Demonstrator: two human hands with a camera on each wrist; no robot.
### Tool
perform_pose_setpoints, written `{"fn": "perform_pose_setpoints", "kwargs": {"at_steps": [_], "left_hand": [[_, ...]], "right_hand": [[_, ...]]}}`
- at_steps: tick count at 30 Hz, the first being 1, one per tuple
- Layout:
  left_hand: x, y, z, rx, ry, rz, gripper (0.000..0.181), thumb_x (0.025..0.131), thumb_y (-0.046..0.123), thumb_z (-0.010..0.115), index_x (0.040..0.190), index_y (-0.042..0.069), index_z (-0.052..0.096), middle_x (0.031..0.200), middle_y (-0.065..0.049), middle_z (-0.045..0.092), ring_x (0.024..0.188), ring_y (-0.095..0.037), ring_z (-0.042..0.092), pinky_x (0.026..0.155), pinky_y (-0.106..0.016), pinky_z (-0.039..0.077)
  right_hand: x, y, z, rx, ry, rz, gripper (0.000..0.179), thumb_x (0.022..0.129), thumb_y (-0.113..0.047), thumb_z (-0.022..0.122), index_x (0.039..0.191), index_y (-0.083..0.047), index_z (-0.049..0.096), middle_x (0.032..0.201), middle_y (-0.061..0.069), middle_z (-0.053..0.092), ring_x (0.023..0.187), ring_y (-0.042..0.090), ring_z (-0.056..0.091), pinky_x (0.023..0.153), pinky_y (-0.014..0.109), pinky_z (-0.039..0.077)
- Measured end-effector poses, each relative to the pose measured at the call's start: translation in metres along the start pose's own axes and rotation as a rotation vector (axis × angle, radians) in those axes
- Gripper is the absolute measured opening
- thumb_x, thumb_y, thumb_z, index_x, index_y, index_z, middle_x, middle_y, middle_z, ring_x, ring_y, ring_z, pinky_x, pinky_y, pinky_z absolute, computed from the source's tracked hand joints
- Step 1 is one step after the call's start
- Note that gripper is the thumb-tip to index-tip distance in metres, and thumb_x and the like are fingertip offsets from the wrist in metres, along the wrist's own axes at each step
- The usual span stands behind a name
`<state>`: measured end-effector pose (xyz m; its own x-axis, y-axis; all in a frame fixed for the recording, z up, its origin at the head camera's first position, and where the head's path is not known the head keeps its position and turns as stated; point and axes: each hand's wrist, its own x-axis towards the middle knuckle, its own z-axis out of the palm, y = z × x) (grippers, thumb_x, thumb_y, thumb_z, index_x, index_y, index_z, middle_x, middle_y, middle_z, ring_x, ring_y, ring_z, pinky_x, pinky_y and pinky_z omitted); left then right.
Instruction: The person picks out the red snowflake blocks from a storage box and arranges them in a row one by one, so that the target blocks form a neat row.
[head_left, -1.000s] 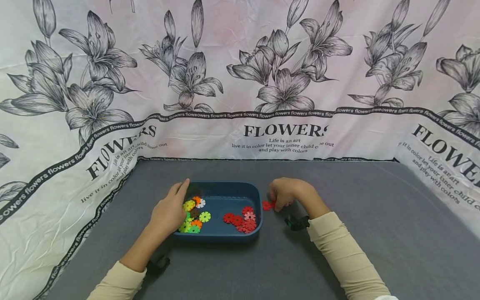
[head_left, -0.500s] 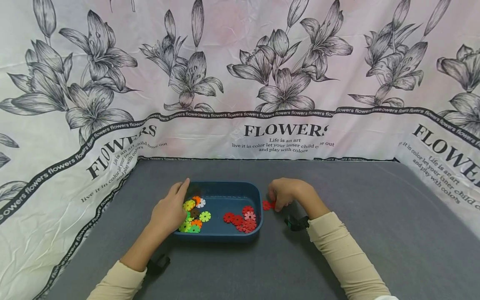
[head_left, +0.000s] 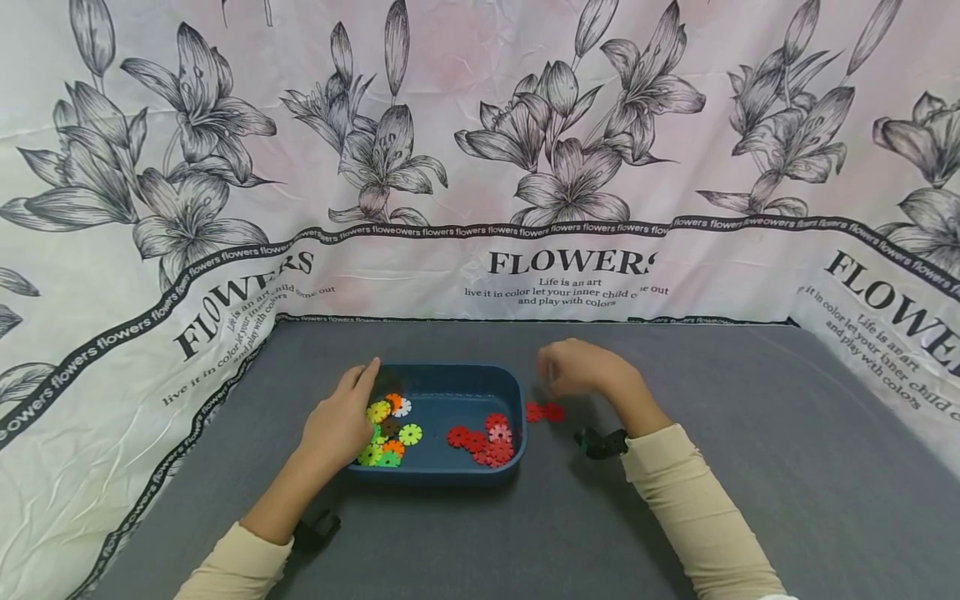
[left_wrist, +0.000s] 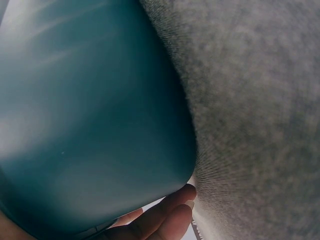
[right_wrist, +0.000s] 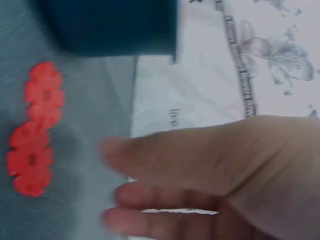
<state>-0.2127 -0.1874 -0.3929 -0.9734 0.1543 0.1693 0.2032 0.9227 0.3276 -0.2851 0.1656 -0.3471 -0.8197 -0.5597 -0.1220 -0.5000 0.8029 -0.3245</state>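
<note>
My left hand (head_left: 339, 418) grips the left wall of a dark blue rectangular tray (head_left: 450, 477). In the left wrist view, fingertips (left_wrist: 172, 220) curl against the tray's outer wall (left_wrist: 95, 125). Inside the tray lie red notched plastic discs (head_left: 475, 441) at the right and mixed yellow, green, orange, white and brown ones (head_left: 409, 433) at the left, partly behind the left hand. Just right of the tray my right hand (head_left: 581, 367) hovers with nothing in it, thumb and fingers slightly apart. Below it two red notched discs (right_wrist: 31, 159) lie touching on the table.
A grey cloth covers the table (head_left: 675, 375). White flower-printed fabric (head_left: 420, 275) rises along the back and sides. Dark wrist camera mounts (head_left: 600, 443) sit under both wrists.
My right hand has lifted off the red discs and moved slightly up and away, which uncovers the right one. The left hand and the tray stay in place.
</note>
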Motion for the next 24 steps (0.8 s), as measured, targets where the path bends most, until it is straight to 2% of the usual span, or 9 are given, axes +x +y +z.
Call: {"fn": "perform_pose_setpoints", "kwargs": {"at_steps": [4,6,7,9,12,14,17,20,24], "left_hand": [[0.0,-0.001,0.0,0.004,-0.003,-0.002,0.079,0.085,-0.009,0.056,0.158,0.006,0.029,0.151,-0.024,0.037,0.045,-0.017,0.03,0.044,-0.031,0.03],[0.0,-0.002,0.001,0.004,-0.003,-0.004,0.08,0.085,-0.009,0.056,0.158,0.006,0.029,0.151,-0.024,0.037,0.045,-0.017,0.03,0.045,-0.031,0.031],[0.0,-0.002,0.001,0.005,-0.003,-0.006,0.08,0.085,-0.009,0.057,0.158,0.006,0.029,0.151,-0.024,0.037,0.045,-0.017,0.03,0.045,-0.031,0.031],[0.0,-0.002,0.001,0.004,-0.002,-0.012,0.08,0.085,-0.009,0.057,0.158,0.006,0.029,0.151,-0.024,0.037,0.046,-0.017,0.031,0.045,-0.032,0.031],[0.0,-0.002,0.001,0.003,0.001,-0.018,0.08,0.085,-0.008,0.058,0.158,0.006,0.029,0.151,-0.024,0.038,0.046,-0.017,0.032,0.045,-0.032,0.032],[0.0,-0.001,0.001,0.003,0.003,-0.018,0.08,0.085,-0.009,0.058,0.158,0.006,0.029,0.15,-0.024,0.038,0.046,-0.017,0.032,0.045,-0.032,0.032],[0.0,-0.001,0.0,0.001,0.001,-0.01,0.08,0.085,-0.009,0.057,0.158,0.005,0.029,0.15,-0.024,0.038,0.045,-0.017,0.031,0.045,-0.031,0.032],[0.0,-0.001,0.0,0.001,-0.003,-0.002,0.079,0.085,-0.01,0.057,0.158,0.005,0.029,0.15,-0.025,0.037,0.045,-0.016,0.03,0.045,-0.031,0.031],[0.0,-0.001,0.001,0.002,-0.002,-0.002,0.079,0.085,-0.01,0.056,0.158,0.005,0.029,0.151,-0.025,0.037,0.046,-0.016,0.029,0.045,-0.031,0.03]], "right_hand": [[-0.001,-0.014,-0.003,-0.027,0.254,-0.177,0.015,0.085,0.002,0.064,0.097,-0.007,0.069,0.091,0.004,0.067,0.081,0.019,0.061,0.074,0.04,0.052],[0.0,-0.027,-0.001,-0.03,0.329,-0.286,0.014,0.087,0.002,0.066,0.095,-0.008,0.069,0.094,0.003,0.067,0.083,0.019,0.062,0.076,0.039,0.052],[0.0,-0.035,0.001,-0.025,0.339,-0.338,0.013,0.087,0.001,0.068,0.096,-0.009,0.069,0.095,0.003,0.067,0.084,0.018,0.062,0.076,0.038,0.052],[0.002,-0.05,0.008,0.005,0.301,-0.429,0.013,0.089,-0.001,0.07,0.098,-0.01,0.07,0.098,0.003,0.067,0.086,0.019,0.063,0.077,0.035,0.052],[0.006,-0.067,0.021,0.038,0.137,-0.493,0.022,0.09,-0.01,0.074,0.112,-0.009,0.071,0.112,0.003,0.066,0.099,0.02,0.062,0.085,0.034,0.052],[0.008,-0.076,0.03,0.023,-0.001,-0.472,0.037,0.09,-0.017,0.076,0.125,-0.01,0.068,0.124,0.004,0.063,0.111,0.02,0.059,0.092,0.034,0.05],[0.009,-0.084,0.041,-0.102,-0.137,-0.408,0.055,0.087,-0.026,0.079,0.138,-0.017,0.062,0.135,0.001,0.058,0.116,0.019,0.055,0.09,0.033,0.05],[0.009,-0.088,0.047,-0.226,-0.186,-0.367,0.06,0.084,-0.026,0.082,0.14,-0.024,0.06,0.136,-0.001,0.057,0.107,0.017,0.055,0.079,0.029,0.051],[0.008,-0.093,0.048,-0.272,-0.195,-0.343,0.057,0.084,-0.022,0.082,0.137,-0.027,0.063,0.132,-0.001,0.058,0.102,0.017,0.054,0.074,0.028,0.05]]}}
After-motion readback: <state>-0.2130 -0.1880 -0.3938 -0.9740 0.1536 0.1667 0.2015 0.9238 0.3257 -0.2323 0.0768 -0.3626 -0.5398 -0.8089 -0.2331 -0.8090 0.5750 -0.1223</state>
